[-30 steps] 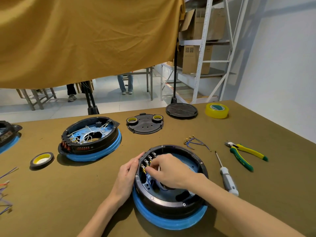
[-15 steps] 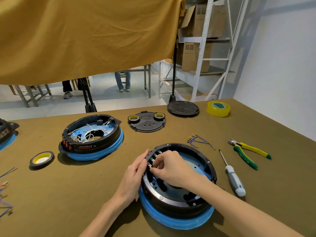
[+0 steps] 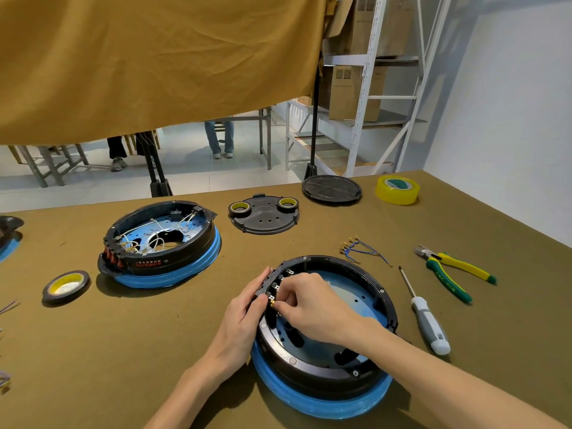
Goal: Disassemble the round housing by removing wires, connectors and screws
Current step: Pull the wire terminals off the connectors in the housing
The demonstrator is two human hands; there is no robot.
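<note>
The round housing [image 3: 365, 370], black with a blue lower ring, lies on the table in front of me. My left hand [image 3: 244, 317] presses against its outer left wall beside the row of small terminals [image 3: 280, 281]. Inside the housing, my right hand [image 3: 312, 305] pinches a small brass connector [image 3: 272, 303] at the lowest terminal, fingertips closed on it. The wire behind the connector is hidden by my fingers. A loose bundle of blue wires with brass connectors [image 3: 360, 249] lies on the table beyond the housing.
A screwdriver [image 3: 424, 314] and green-yellow pliers [image 3: 455, 274] lie to the right. A second housing with white wires [image 3: 161, 243] sits left, a tape roll [image 3: 66, 286] beside it. Further back are a black plate with two tape rolls [image 3: 264, 215], a round lid [image 3: 331, 190] and yellow tape [image 3: 397, 190].
My right hand's fingertips have shifted down the terminal row to the lowest terminal. My left hand stays on the housing wall. The view has moved slightly closer.
</note>
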